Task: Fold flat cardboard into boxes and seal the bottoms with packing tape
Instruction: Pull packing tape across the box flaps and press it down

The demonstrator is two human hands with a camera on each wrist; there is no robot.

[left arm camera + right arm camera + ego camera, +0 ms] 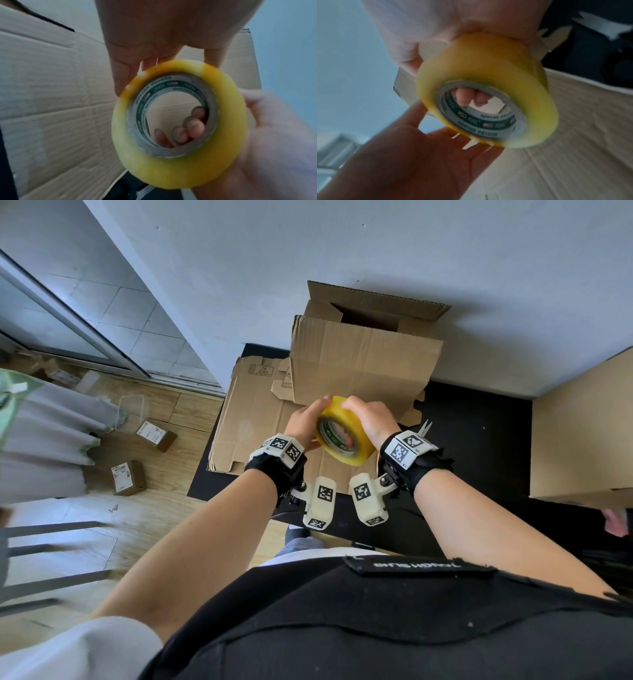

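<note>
A yellow roll of packing tape [346, 436] is held up in both hands over the cardboard. My right hand [368, 417] grips it from the right; the right wrist view shows its fingers [465, 97] hooked through the core of the roll [488, 75]. My left hand [306, 424] holds the roll's outer rim, thumb on top and fingers beneath. In the left wrist view the roll [223, 135] fills the centre, with my left hand [154, 40] above it. A folded-up cardboard box [363, 361] stands just beyond the hands. Flat cardboard [253, 412] lies under and left of it.
Everything rests on a black table [479, 433] against a white wall. Scissors [424, 428] lie right of my right wrist. A large cardboard box [582, 433] stands at the right edge. Small parcels [126, 477] and a clear bin [132, 409] sit on the wooden floor at left.
</note>
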